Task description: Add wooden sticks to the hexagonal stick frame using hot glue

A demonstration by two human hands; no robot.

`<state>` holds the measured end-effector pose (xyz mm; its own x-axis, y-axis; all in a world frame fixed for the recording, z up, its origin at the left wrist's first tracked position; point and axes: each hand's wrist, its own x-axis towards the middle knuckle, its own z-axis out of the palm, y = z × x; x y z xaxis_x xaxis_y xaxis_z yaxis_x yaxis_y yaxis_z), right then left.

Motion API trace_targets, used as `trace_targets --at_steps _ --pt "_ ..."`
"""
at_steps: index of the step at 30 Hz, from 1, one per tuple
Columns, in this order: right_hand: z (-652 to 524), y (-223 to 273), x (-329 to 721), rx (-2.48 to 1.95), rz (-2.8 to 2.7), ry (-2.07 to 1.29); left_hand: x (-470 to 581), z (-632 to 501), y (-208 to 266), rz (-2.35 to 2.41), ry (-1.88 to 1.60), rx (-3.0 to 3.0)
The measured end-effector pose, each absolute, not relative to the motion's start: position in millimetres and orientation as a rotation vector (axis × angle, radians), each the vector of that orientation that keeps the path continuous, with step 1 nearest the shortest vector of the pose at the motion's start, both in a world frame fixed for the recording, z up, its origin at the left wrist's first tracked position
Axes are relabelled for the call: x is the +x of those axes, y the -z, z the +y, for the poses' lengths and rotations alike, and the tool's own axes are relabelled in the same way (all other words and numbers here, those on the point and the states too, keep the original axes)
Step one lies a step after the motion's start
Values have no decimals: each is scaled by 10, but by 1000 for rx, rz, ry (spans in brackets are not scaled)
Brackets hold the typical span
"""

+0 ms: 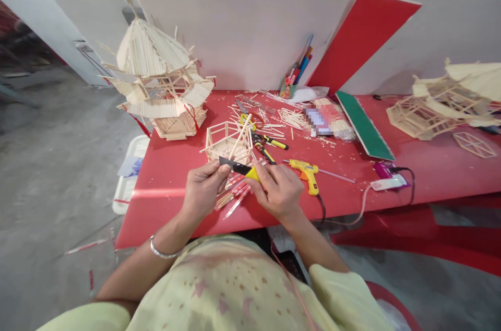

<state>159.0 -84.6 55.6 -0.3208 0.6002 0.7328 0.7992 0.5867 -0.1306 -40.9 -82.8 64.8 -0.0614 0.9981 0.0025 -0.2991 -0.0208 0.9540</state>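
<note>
Head view: my right hand (pixel 281 189) grips a utility knife (pixel 241 168); slipping could cut my left hand (pixel 201 189), pinched at its blade.

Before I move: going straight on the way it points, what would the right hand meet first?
Most likely the left hand, close by the blade end of the knife in the right hand; the stick frame seems to lie farther off, though depth is unclear.

I've got a yellow-and-black knife (pixel 239 166) in my right hand (pixel 281 190), left hand (pixel 203 187) right at its tip (pixel 224 161), glue gun (pixel 307 170) nearby.
</note>
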Motion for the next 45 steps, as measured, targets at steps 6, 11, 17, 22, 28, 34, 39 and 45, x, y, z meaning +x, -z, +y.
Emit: trace_targets --at_steps 6,11,17,22,28,34,39,45 --pt "-847 -604 1551 -1132 -2043 -18 -443 -827 -618 1048 -1364 1002" --pt "-845 -574 1578 -1111 -2061 310 -438 -829 -632 1036 -1392 962" --pt "-833 -515 1620 -1124 -2076 443 -422 -830 -679 1032 -1340 895" --pt "-806 -497 1734 -1111 -1994 540 -459 -839 -753 943 -1207 788" --pt "-796 -567 1772 -1201 -1671 23 -454 -827 -801 878 -1156 677" --pt "-850 -645 1450 -1169 -1399 -895 -320 -809 -777 823 -1257 671" --pt "-946 -512 1179 -1145 -1259 -1171 -258 -797 -760 821 -1507 685" --pt "-813 -538 1557 -1134 -1216 -1296 -462 -789 -708 767 -1340 878"
